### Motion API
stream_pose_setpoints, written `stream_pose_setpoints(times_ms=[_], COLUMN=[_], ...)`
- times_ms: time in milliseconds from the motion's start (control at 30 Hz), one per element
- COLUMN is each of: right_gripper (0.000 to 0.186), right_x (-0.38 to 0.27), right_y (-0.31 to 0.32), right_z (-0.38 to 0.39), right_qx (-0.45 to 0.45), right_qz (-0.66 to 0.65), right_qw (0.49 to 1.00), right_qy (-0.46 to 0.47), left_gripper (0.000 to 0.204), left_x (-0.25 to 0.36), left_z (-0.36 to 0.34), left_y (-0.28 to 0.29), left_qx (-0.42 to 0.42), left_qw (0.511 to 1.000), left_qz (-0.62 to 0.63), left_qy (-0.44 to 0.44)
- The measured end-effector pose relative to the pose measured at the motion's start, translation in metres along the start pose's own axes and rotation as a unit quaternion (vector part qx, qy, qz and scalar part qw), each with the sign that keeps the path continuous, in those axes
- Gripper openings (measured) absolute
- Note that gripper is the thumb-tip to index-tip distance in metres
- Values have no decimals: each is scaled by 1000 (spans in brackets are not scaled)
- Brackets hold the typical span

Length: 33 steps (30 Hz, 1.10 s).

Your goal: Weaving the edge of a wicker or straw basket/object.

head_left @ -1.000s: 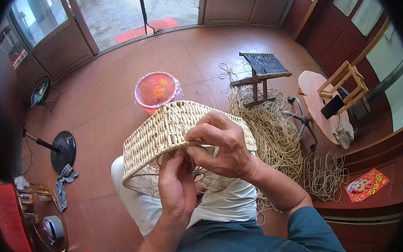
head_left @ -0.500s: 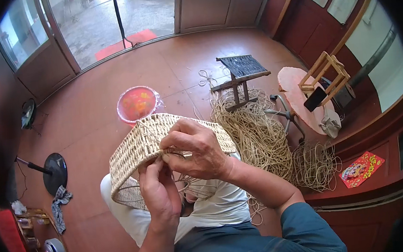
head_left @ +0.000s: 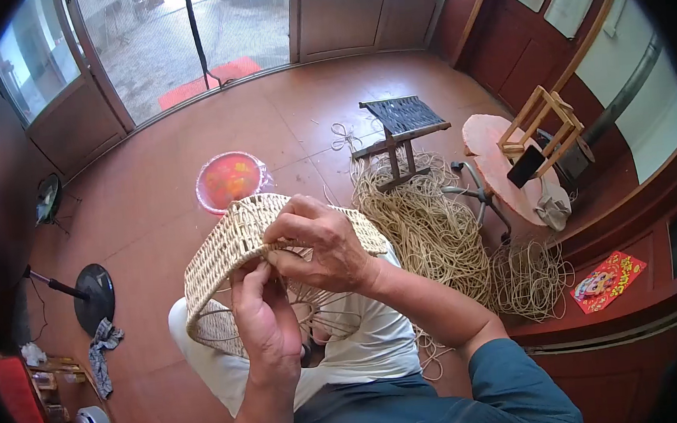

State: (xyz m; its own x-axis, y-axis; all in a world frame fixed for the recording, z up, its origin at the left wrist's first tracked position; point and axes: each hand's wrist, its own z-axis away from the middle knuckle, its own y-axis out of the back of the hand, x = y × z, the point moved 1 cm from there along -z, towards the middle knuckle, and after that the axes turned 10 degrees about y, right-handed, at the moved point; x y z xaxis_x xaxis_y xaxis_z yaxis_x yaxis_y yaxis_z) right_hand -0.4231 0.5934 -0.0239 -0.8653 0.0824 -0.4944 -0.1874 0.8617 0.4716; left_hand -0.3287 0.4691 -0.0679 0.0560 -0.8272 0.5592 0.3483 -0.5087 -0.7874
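A pale woven basket [head_left: 216,257], made of twisted cord, rests tilted across my lap, its spoke-like strands showing through the opening below the rim. My right hand [head_left: 327,243] is closed in a pinch on the basket's edge, thumb and forefinger pressed together there. Right beneath it, my left hand [head_left: 270,316] grips the same edge from the near side with thumb raised. The left fingertips go out of sight under the rim. Any loose cord end between the fingers is too small to make out.
Beyond the basket stands a pink-rimmed basin [head_left: 231,182]. To the right, a large heap of cord [head_left: 427,228] lies under a folding stool [head_left: 404,119]. A slab table [head_left: 502,163] carries a small wooden stool [head_left: 545,128] and a phone [head_left: 525,166]. A round black base [head_left: 94,299] stands left.
Both hands stay at the same spot on the basket's edge. The right fingers have shifted a little to the left, and the basket has tilted slightly.
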Motion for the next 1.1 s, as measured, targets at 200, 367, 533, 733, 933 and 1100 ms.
stream_pose_setpoints(times_ms=[200,367,533,733,933,1100], right_gripper=[18,19,22,24,17,13], right_x=[11,21,33,54,63,69], right_y=[-3,-4,-5,-11,-14,-17], right_z=[-1,-3,-4,-2,-5,-9], right_qx=[-7,-11,-20,-6,-25,-31], right_qz=[5,-3,-18,-15,11,11], right_qw=[1000,999,999,998,996,997], right_qy=[-26,-38,-37,-65,-85,-75], left_gripper=[24,21,15,22,9,17], left_x=[-2,-1,-1,-4,15,16], left_z=[-3,-13,-27,-23,-26,-29], left_y=[-5,-9,-3,8,-1,8], left_qx=[24,-10,-2,46,-19,14], left_qw=[990,974,860,598,655,718], left_qz=[-125,-209,-473,-736,-621,-630], left_qy=[-55,-93,-192,-315,-431,-296])
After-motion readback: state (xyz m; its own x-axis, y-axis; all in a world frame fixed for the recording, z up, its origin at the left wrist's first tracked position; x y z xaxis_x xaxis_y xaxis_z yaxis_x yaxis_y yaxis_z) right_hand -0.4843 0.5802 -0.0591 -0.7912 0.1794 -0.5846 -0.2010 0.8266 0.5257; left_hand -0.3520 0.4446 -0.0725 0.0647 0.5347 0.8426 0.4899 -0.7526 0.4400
